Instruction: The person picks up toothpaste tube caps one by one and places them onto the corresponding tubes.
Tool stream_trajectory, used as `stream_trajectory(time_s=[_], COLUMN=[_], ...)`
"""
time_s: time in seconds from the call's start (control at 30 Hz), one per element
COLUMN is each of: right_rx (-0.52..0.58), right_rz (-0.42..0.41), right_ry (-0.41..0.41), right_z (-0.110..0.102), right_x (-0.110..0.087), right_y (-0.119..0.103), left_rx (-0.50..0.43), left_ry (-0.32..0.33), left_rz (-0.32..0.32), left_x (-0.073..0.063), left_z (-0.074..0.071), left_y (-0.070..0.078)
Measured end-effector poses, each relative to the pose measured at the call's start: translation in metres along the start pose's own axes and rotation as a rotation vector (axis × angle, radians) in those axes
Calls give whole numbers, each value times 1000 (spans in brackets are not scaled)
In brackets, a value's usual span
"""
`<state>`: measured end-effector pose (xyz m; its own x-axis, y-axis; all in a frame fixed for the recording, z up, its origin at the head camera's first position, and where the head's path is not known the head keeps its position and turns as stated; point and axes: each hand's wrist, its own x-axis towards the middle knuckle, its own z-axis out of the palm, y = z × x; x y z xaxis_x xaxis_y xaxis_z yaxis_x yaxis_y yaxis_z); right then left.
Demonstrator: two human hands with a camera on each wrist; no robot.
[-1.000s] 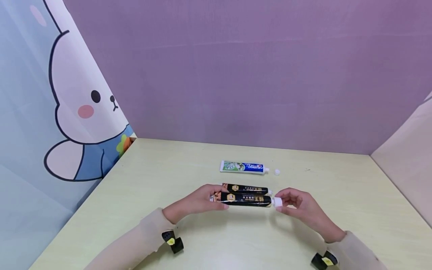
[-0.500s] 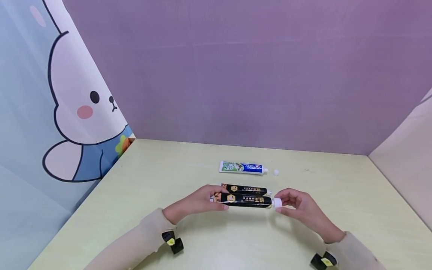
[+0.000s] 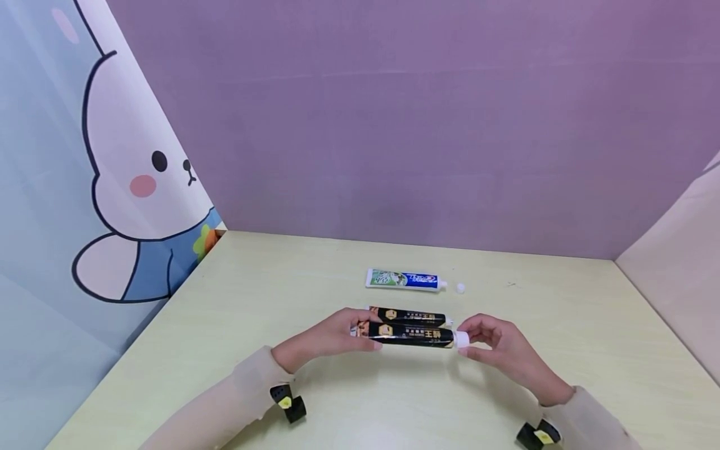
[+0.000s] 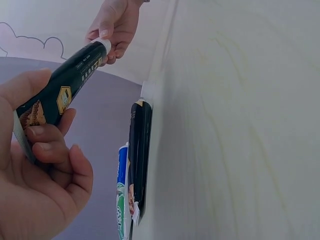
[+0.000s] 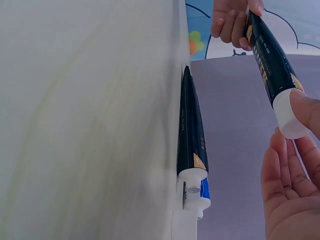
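My left hand (image 3: 332, 337) grips a black toothpaste tube (image 3: 410, 334) by its flat tail end, thumb on one side and fingers curled on the other. The tube is held above the table, its white cap (image 5: 289, 114) pointing right. My right hand (image 3: 503, 347) pinches that cap between thumb and fingertips. Behind the held tube, a second black toothpaste tube (image 3: 413, 316) lies on the table, its white nozzle bare in the right wrist view. A white cap (image 5: 185, 225) stands just beyond that nozzle.
Farther back lies a blue and green toothpaste tube (image 3: 402, 279) with its nozzle uncapped. A small white cap (image 3: 460, 288) sits right of it. The pale table (image 3: 281, 262) meets a purple backdrop (image 3: 416, 137), with a cartoon-printed cloth (image 3: 140, 150) on the left.
Both hands keep their hold on the tube and its cap. The tube's cap end has dipped very slightly; the things on the table stay where they were.
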<state>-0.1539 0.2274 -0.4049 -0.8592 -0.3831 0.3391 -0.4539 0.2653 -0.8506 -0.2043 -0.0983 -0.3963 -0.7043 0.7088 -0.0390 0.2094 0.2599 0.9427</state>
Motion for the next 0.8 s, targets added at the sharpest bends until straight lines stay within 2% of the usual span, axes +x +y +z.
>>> stream_trajectory(time_s=[0.2, 0.6, 0.8], right_rx=[-24, -60, -50], right_rz=[20, 109, 175], right_ry=[-9, -69, -45], right_z=[0, -3, -5], right_x=[0, -1, -1], right_y=[-3, -4, -4], left_rx=[23, -32, -36], left_ry=[-6, -32, -26], left_rz=[15, 8, 24], left_x=[0, 1, 1], left_z=[-1, 1, 1], left_y=[1, -1, -1])
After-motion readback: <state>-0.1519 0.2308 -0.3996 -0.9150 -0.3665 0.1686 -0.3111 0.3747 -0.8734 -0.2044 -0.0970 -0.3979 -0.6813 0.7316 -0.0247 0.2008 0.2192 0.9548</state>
